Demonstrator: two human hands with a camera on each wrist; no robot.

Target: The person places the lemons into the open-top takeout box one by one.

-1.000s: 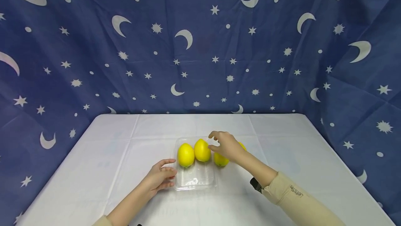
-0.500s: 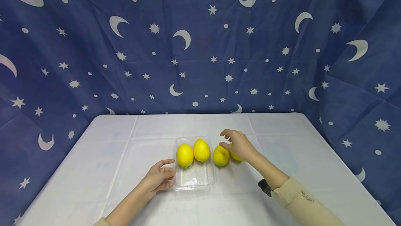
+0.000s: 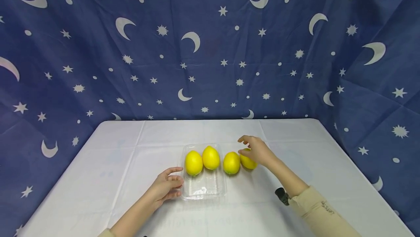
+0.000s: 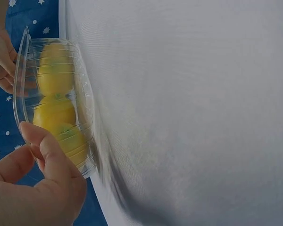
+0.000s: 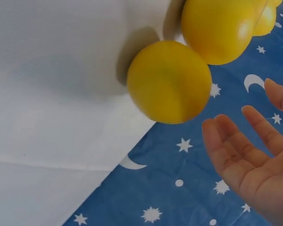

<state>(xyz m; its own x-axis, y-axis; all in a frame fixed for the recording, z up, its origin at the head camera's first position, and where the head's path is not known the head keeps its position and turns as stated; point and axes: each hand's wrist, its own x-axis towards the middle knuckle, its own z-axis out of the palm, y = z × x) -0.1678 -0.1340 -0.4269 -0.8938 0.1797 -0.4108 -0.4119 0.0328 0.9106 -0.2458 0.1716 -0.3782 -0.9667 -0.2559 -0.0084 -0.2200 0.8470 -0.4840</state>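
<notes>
A clear plastic tray (image 3: 205, 187) lies on the white table with two yellow lemons in it, one on the left (image 3: 193, 162) and one beside it (image 3: 211, 157). Two more lemons (image 3: 231, 163) (image 3: 248, 162) sit on the cloth just right of the tray. My right hand (image 3: 254, 148) hovers over the rightmost lemon (image 5: 169, 81). Its fingers (image 5: 231, 150) are spread and stand apart from the fruit. My left hand (image 3: 167, 185) rests against the tray's left wall (image 4: 23, 94), and a fingertip (image 4: 40, 143) touches the rim.
The white tablecloth (image 3: 124, 156) covers the whole table. A blue curtain with moons and stars (image 3: 210, 47) hangs close behind and to both sides. The table's back edge runs just beyond the tray.
My right hand has moved rightward, from beside the lemons in the tray to above the rightmost lemon on the cloth. The third lemon is now uncovered. The left hand and tray have stayed put.
</notes>
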